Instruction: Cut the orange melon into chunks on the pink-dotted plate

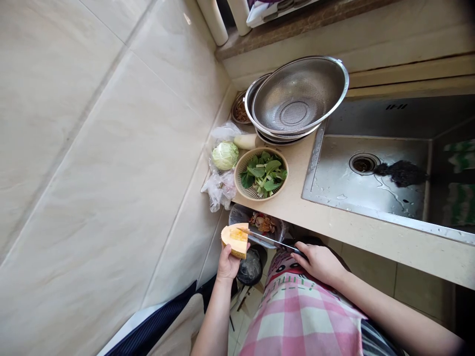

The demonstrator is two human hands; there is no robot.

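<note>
Greens basket [256, 151] on counter [297, 198], sink [311, 168] right, colander [297, 94] apparently stacked on bowls [256, 94]

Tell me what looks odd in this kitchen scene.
The wedge of orange squash is being cut in mid-air, not on a surface: the left hand holds it up while the right hand brings a kitchen knife to it.

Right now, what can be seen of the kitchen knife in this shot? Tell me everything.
The kitchen knife has a long, narrow blade of shiny steel and a dark handle, mostly hidden inside the grip of the right hand. It slants across the view, away from that hand and toward the squash wedge. The front of the blade meets the orange flesh, and its tip cannot be seen there. The hand and the wedge are the only things touching it.
</note>
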